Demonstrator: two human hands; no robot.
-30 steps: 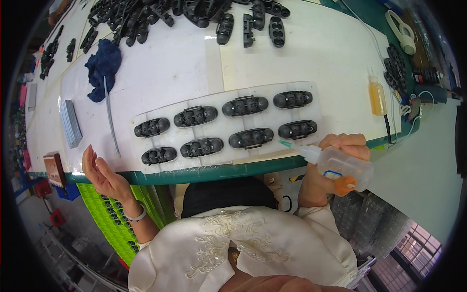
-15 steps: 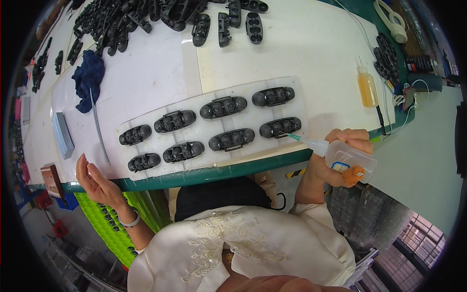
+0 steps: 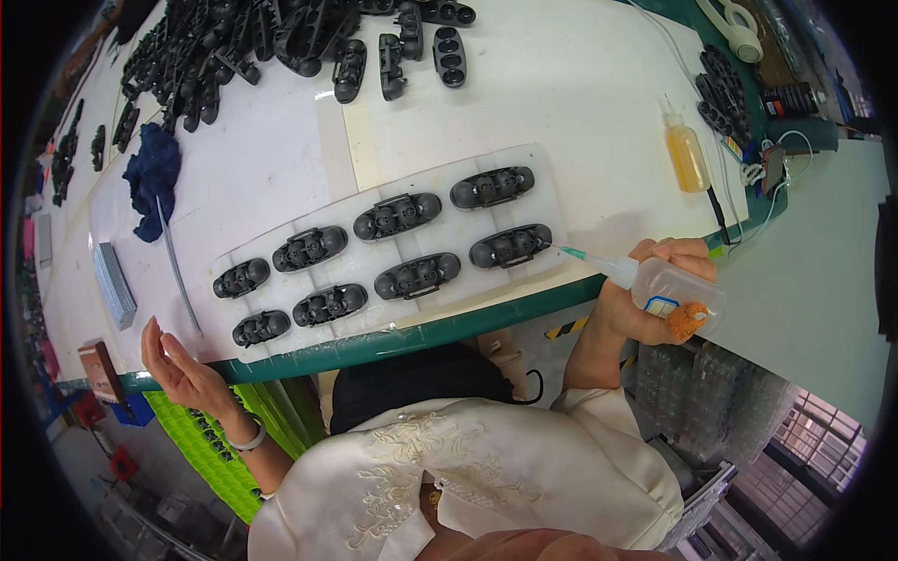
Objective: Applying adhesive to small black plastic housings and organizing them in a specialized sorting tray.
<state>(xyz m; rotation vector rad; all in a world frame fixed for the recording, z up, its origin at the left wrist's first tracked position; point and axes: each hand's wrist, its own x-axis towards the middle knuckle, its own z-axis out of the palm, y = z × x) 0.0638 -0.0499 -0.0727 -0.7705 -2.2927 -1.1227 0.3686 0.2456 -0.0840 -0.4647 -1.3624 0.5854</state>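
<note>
My right hand [image 3: 645, 294] is wrapped round a clear squeeze bottle [image 3: 683, 285] with a green-hubbed needle tip. An orange, bumpy piece [image 3: 687, 321] sits at my thumb tip. The needle points left and ends beside the right end of a black oblong plastic part [image 3: 510, 246]; whether it touches is too fine to tell. That part lies in the near row on a white board [image 3: 365, 257]; a far row includes another black part [image 3: 492, 188]. Empty, with fingers apart, my left hand [image 3: 187, 374] hovers at the table's front edge, left of the board.
Black parts [image 3: 281, 37] are heaped at the far left. A dark blue cloth [image 3: 152, 178], a thin rod [image 3: 178, 266] and a grey ridged block [image 3: 114, 285] lie left of the board. At right stand a yellow-liquid bottle [image 3: 687, 157], cables and headphones [image 3: 734, 33].
The needle tip has drawn off the near-right black part to just beyond its right end. The view has shifted slightly, and my left hand stays open.
</note>
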